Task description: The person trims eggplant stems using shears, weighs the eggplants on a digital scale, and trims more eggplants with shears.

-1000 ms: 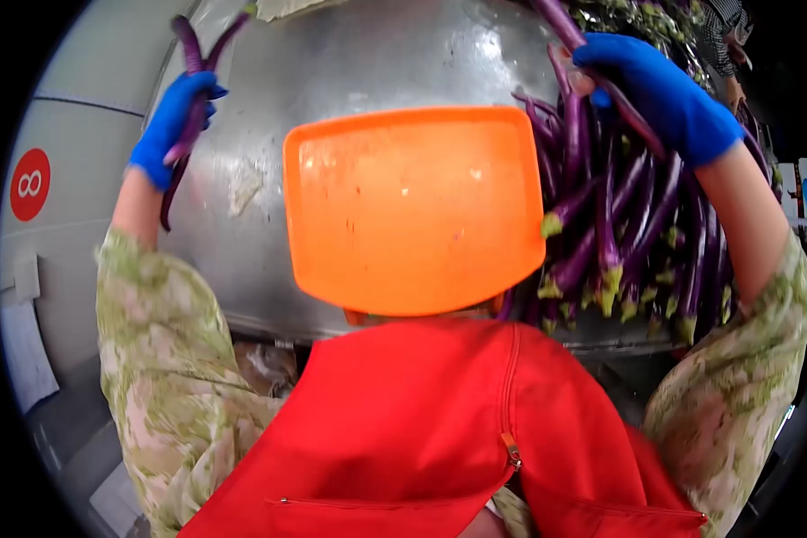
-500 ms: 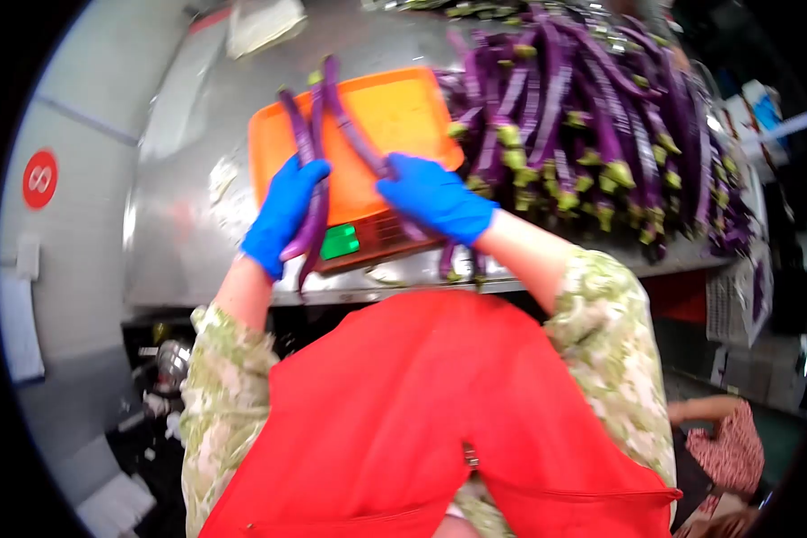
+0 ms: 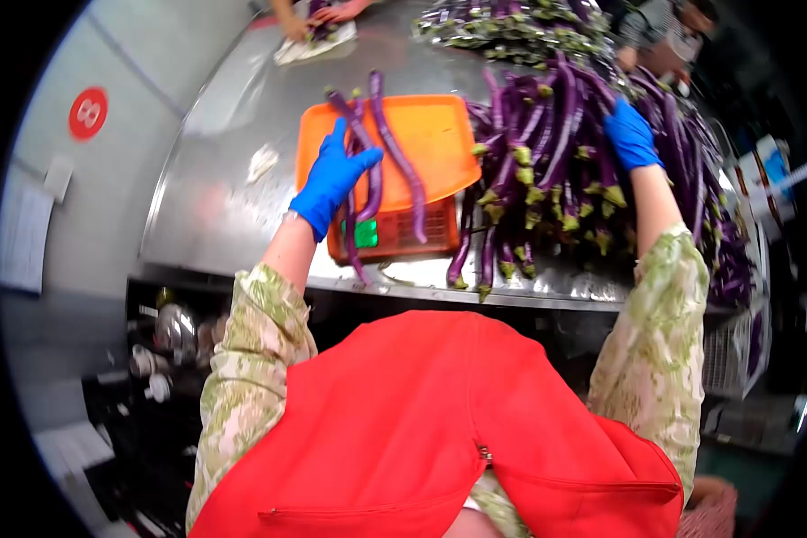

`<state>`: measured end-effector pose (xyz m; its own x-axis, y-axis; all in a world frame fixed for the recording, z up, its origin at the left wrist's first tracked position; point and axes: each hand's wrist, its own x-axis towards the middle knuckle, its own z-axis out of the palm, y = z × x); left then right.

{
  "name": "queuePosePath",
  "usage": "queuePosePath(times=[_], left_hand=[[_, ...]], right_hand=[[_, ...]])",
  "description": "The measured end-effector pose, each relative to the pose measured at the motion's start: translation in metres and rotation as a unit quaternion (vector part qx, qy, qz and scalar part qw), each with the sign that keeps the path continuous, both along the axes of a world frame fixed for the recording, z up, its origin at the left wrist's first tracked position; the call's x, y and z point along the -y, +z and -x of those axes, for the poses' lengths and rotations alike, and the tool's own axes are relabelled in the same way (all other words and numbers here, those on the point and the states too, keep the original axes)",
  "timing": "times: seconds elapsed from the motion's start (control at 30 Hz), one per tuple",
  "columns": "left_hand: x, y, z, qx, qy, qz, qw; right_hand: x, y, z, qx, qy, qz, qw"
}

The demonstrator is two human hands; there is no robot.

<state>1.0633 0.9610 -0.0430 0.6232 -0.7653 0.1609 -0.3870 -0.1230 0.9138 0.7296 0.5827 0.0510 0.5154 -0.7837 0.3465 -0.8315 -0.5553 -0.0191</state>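
Three long purple eggplants (image 3: 396,151) lie across the orange tray (image 3: 448,134), which rests on a scale (image 3: 426,231) with a lit green display. My left hand (image 3: 332,179), in a blue glove, is over the tray's left side with thumb and fingers spread. It is nearest the two left eggplants and partly covers one. At the right, my gloved right hand (image 3: 632,136) is at the big heap of eggplants (image 3: 556,143). Its fingers are bunched against the heap, and whether they grip one is hidden.
Bagged eggplants (image 3: 520,36) lie behind the heap on the metal table (image 3: 215,197). A co-worker's hands (image 3: 318,18) handle eggplants over a cloth (image 3: 318,45) at the far edge. Another person (image 3: 668,36) is at the back right. A white basket (image 3: 735,359) stands lower right.
My right hand has let go of an eggplant, now lying on the tray, and moved right to the heap. My left hand has opened from around its eggplants. The view has shifted.
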Motion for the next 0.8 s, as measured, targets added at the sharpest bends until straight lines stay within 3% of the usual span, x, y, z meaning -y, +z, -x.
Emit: queuePosePath(times=[0.03, 0.13, 0.17, 0.2, 0.27, 0.3, 0.33, 0.4, 0.5, 0.57, 0.63, 0.73, 0.77, 0.8], left_hand=[[-0.011, 0.024, 0.006, -0.005, 0.042, -0.025, 0.999], [-0.049, 0.061, 0.015, -0.131, 0.086, 0.032, 0.987], [-0.060, 0.054, 0.008, -0.157, 0.079, 0.080, 0.981], [-0.073, 0.056, 0.009, -0.174, 0.088, 0.086, 0.977], [-0.102, 0.060, 0.017, -0.207, 0.111, 0.075, 0.969], [-0.112, 0.059, 0.016, -0.218, 0.121, 0.066, 0.966], [-0.121, 0.054, 0.017, -0.222, 0.132, 0.065, 0.964], [-0.137, 0.047, 0.016, -0.244, 0.138, 0.071, 0.957], [-0.145, 0.047, 0.024, -0.254, 0.159, 0.076, 0.951], [-0.145, 0.048, 0.020, -0.252, 0.160, 0.084, 0.951], [-0.134, 0.049, 0.016, -0.253, 0.147, 0.085, 0.953], [-0.113, 0.054, 0.018, -0.256, 0.114, 0.078, 0.957], [-0.105, 0.059, 0.021, -0.242, 0.104, 0.065, 0.962], [-0.098, 0.063, 0.026, -0.229, 0.094, 0.051, 0.968]], right_hand=[[0.020, -0.010, 0.006, -0.038, -0.011, 0.044, 0.998], [0.007, 0.014, -0.008, -0.069, -0.005, 0.000, 0.998], [0.023, 0.008, -0.005, -0.062, 0.039, -0.006, 0.997], [0.040, 0.013, -0.011, -0.138, 0.045, -0.035, 0.989], [0.140, 0.005, -0.019, -0.195, 0.122, -0.111, 0.967], [0.116, 0.023, -0.014, -0.022, 0.077, -0.223, 0.971], [0.091, 0.034, -0.010, 0.197, 0.032, -0.329, 0.923], [0.076, 0.057, -0.009, 0.379, 0.045, -0.421, 0.823], [0.019, 0.084, -0.016, 0.483, 0.062, -0.505, 0.712], [-0.079, 0.090, -0.033, 0.506, 0.172, -0.568, 0.625], [-0.086, 0.072, -0.041, 0.457, 0.212, -0.722, 0.474], [-0.202, 0.039, -0.089, 0.514, 0.205, -0.599, 0.579], [-0.217, 0.017, -0.099, 0.550, 0.201, -0.604, 0.540], [-0.196, -0.036, -0.115, 0.455, 0.238, -0.531, 0.674]])
